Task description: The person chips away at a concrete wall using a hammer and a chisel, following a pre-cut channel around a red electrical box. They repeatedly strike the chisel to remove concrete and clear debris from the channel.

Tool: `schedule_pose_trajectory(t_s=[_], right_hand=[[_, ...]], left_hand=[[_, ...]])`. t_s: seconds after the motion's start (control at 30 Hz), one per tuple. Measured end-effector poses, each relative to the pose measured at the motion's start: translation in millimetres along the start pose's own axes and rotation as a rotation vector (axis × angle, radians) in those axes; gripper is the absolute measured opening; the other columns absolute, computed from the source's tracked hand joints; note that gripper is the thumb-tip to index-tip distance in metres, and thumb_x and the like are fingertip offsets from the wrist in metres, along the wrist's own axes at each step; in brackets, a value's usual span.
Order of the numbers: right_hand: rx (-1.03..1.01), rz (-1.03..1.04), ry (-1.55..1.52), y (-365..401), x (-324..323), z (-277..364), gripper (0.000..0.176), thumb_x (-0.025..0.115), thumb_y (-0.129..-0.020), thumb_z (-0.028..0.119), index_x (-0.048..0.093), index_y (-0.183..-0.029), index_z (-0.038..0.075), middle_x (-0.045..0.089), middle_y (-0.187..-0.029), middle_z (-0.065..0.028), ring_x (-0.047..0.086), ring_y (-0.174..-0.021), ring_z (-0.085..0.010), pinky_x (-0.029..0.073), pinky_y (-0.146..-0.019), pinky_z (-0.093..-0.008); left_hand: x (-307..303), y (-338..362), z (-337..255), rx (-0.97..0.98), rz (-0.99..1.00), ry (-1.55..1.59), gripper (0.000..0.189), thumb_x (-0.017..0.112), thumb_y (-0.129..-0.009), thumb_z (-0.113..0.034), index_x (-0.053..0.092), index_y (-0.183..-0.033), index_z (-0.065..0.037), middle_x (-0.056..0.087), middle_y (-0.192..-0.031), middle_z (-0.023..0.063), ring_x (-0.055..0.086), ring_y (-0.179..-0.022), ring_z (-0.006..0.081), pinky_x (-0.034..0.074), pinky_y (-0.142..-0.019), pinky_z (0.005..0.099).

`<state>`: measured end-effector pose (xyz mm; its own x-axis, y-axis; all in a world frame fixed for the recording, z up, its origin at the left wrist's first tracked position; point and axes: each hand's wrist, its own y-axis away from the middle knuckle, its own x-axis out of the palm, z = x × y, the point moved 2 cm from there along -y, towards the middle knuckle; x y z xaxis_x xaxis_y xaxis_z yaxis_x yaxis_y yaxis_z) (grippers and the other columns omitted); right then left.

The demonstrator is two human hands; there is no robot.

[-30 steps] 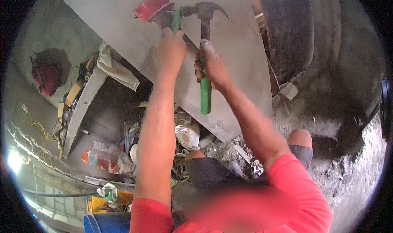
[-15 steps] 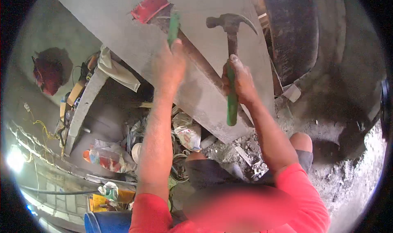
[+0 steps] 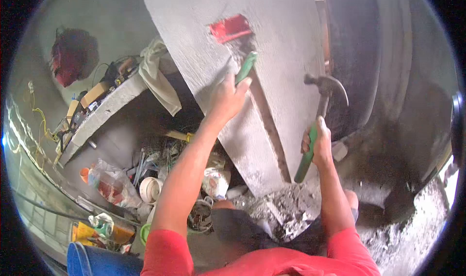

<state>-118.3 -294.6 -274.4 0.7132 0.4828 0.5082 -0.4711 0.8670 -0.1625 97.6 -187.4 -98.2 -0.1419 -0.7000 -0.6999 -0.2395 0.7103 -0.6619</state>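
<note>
My left hand (image 3: 227,99) is closed round the green grip of a chisel (image 3: 246,67), whose end points up at the grey wall face; its tip is hard to make out. Just above it, a red plastic box (image 3: 232,28) sits in a rough hollow in the wall (image 3: 189,28). From that hollow a cut groove (image 3: 269,123) runs down the plaster. My right hand (image 3: 318,142) grips a claw hammer (image 3: 325,85) by its green handle, head up, to the right of the groove and apart from the chisel.
Rubble (image 3: 286,213) lies at the wall's foot by my knees. On the left, a concrete ledge (image 3: 109,106) bears tools and a hanging cloth (image 3: 158,77). Below are plastic bags, a white pot (image 3: 150,189) and a blue drum (image 3: 104,261). A dark curved panel (image 3: 349,48) stands at right.
The view has shifted, so the wall and red box appear farther right. The hammer is lower and farther right in view, wider apart from the chisel. Both hands keep their hold.
</note>
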Motion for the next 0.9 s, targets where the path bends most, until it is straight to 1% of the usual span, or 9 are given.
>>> schedule_pose_trajectory(t_s=[0.1, 0.2, 0.3, 0.43, 0.7, 0.77, 0.83, 0.87, 0.9], right_hand=[[-0.075, -0.04, 0.076, -3, -9, -1, 0.055, 0.043, -0.099, 0.056, 0.054, -0.079, 0.006, 0.048, -0.056, -0.0054, 0.049, -0.044, -0.0177, 0.041, -0.042, -0.0346], [-0.153, -0.013, 0.148, 2, -10, 3, 0.056, 0.044, -0.099, 0.056, 0.052, -0.079, 0.004, 0.049, -0.057, -0.0058, 0.05, -0.043, -0.0177, 0.043, -0.04, -0.0332], [-0.12, 0.005, 0.076, 2, -11, -4, 0.055, 0.044, -0.099, 0.055, 0.052, -0.08, 0.004, 0.05, -0.058, -0.0059, 0.05, -0.042, -0.0178, 0.043, -0.04, -0.033], [-0.117, 0.002, 0.134, 14, -23, -8, 0.046, 0.05, -0.1, 0.047, 0.051, -0.08, 0.005, 0.049, -0.058, -0.0051, 0.05, -0.044, -0.0166, 0.042, -0.04, -0.0325], [0.103, -0.112, -0.001, 25, -108, -69, 0.038, 0.055, -0.098, 0.042, 0.049, -0.082, 0.008, 0.049, -0.059, -0.0034, 0.05, -0.046, -0.0152, 0.043, -0.04, -0.0316], [0.125, -0.131, -0.026, 29, -125, -78, 0.038, 0.056, -0.098, 0.043, 0.049, -0.082, 0.01, 0.048, -0.059, -0.0026, 0.049, -0.044, -0.0152, 0.041, -0.038, -0.0312], [0.17, -0.176, -0.139, 34, -129, -77, 0.037, 0.056, -0.097, 0.044, 0.049, -0.082, 0.011, 0.046, -0.057, -0.001, 0.046, -0.042, -0.0144, 0.039, -0.037, -0.0301], [0.179, -0.18, -0.201, 35, -132, -76, 0.037, 0.056, -0.097, 0.044, 0.049, -0.082, 0.011, 0.045, -0.057, -0.0003, 0.045, -0.042, -0.0137, 0.037, -0.037, -0.0295], [0.186, -0.18, -0.259, 36, -135, -77, 0.037, 0.057, -0.097, 0.045, 0.049, -0.082, 0.012, 0.044, -0.056, 0.0005, 0.043, -0.042, -0.013, 0.036, -0.037, -0.0289]], left_hand=[[-22, 18, 13, -0.023, -0.012, -0.004, 0.044, 0.059, -0.095, -0.04, 0.057, -0.105, 0.003, 0.064, -0.094, 0.0312, 0.062, -0.092, 0.0506, 0.048, -0.08, 0.0532], [-16, 39, 6, 0.188, 0.128, -0.109, 0.036, 0.064, -0.093, -0.037, 0.054, -0.102, -0.003, 0.065, -0.075, 0.0254, 0.066, -0.076, 0.0478, 0.051, -0.066, 0.0531], [-14, 35, -2, 0.058, 0.099, 0.123, 0.033, 0.066, -0.091, -0.034, 0.055, -0.1, -0.004, 0.064, -0.067, 0.0199, 0.065, -0.069, 0.0468, 0.051, -0.063, 0.0543], [-45, -21, -25, 0.243, -0.152, -0.23, 0.026, 0.067, -0.087, -0.021, 0.058, -0.104, -0.003, 0.066, -0.096, 0.0258, 0.066, -0.091, 0.0437, 0.051, -0.075, 0.053], [-35, -103, -33, 0.189, -0.125, -0.249, 0.041, 0.065, -0.083, -0.011, 0.056, -0.123, -0.004, 0.066, -0.108, 0.0218, 0.065, -0.102, 0.0408, 0.051, -0.091, 0.0492], [-30, -107, -21, 0.292, -0.197, -0.349, 0.047, 0.067, -0.082, -0.009, 0.054, -0.127, -0.003, 0.066, -0.108, 0.0217, 0.066, -0.101, 0.0385, 0.051, -0.091, 0.0471], [-35, -116, -22, 0.025, 0.006, -0.121, 0.053, 0.068, -0.08, -0.006, 0.052, -0.13, -0.003, 0.067, -0.106, 0.0177, 0.069, -0.089, 0.0299, 0.055, -0.078, 0.0406], [-36, -112, -28, -0.026, 0.05, 0.049, 0.055, 0.066, -0.079, -0.005, 0.051, -0.133, -0.003, 0.067, -0.101, 0.0127, 0.067, -0.073, 0.0188, 0.053, -0.061, 0.0315], [-36, -109, -30, -0.035, 0.063, 0.03, 0.055, 0.066, -0.079, -0.005, 0.051, -0.133, -0.003, 0.067, -0.101, 0.0127, 0.067, -0.073, 0.0188, 0.053, -0.061, 0.0315]])
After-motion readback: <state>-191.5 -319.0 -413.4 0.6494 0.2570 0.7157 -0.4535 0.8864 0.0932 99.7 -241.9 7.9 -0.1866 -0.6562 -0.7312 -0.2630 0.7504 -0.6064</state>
